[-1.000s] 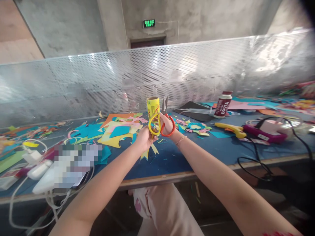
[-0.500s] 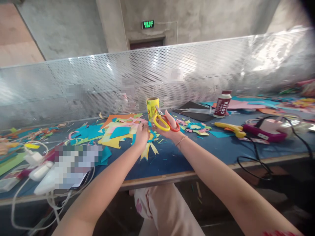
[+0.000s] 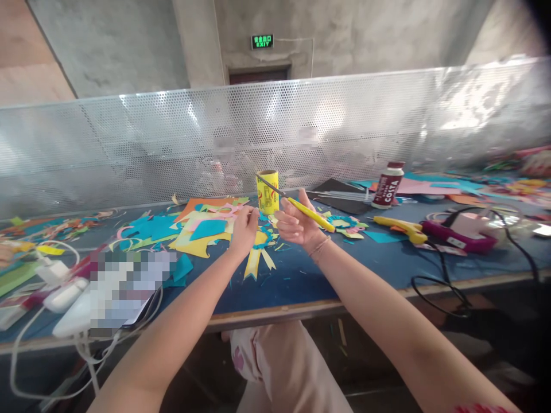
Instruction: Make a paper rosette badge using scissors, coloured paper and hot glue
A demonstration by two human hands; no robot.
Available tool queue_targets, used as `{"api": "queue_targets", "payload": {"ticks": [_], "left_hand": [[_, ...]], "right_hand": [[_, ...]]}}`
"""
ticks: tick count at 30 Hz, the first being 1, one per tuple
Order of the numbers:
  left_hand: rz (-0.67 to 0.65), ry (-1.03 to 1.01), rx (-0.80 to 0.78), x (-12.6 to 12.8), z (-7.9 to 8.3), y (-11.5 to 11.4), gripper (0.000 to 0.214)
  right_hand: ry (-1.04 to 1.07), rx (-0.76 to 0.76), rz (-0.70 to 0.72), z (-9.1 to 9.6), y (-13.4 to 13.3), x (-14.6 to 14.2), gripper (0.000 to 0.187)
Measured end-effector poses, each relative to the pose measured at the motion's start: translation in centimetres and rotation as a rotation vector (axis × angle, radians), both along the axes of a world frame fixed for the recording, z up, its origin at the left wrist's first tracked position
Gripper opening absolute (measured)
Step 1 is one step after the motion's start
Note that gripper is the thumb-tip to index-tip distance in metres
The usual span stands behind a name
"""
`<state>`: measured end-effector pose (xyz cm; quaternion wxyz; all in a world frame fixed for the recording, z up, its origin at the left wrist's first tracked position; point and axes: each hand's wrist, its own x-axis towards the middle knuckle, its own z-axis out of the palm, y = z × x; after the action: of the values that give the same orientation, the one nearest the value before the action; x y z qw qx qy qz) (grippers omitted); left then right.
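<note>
The right hand (image 3: 297,223) grips a pair of scissors (image 3: 310,213) with a yellow handle, its blades pointing up and away to the left across the front of a yellow cylinder (image 3: 269,202). The scissors are off the counter (image 3: 279,295), seen nearly edge-on. The left hand (image 3: 244,230) is held apart from them with its fingers curled in (whether anything is pinched there, I cannot tell). Between and just below the hands lies a paper rosette (image 3: 260,241) with yellow tails; coloured paper (image 3: 209,230) spreads beyond the left hand. A yellow glue gun (image 3: 400,228) and a dark red bottle (image 3: 388,186) are farther right.
</note>
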<state>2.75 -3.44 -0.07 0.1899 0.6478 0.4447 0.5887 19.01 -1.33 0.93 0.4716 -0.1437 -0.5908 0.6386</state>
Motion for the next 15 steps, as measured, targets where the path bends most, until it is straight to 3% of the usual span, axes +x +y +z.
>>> {"api": "queue_targets", "payload": {"ticks": [4,10,12,15], "left_hand": [[-0.087,0.024,0.028,0.5,0.2,-0.8,0.025],[-0.127,0.025,0.012,0.7,1.0,-1.6,0.031],[-0.148,0.046,-0.004,0.6,0.8,-1.6,0.032],[-0.223,0.033,-0.082,0.5,-0.1,-1.1,0.036]], "right_hand": [[-0.007,-0.089,0.114,0.1,-0.1,-0.3,0.057],[-0.069,-0.121,0.548,-0.2,0.7,-0.6,0.065],[-0.059,-0.094,0.607,-0.2,0.7,-0.8,0.067],[-0.076,-0.049,0.583,-0.1,0.4,-1.1,0.075]]}}
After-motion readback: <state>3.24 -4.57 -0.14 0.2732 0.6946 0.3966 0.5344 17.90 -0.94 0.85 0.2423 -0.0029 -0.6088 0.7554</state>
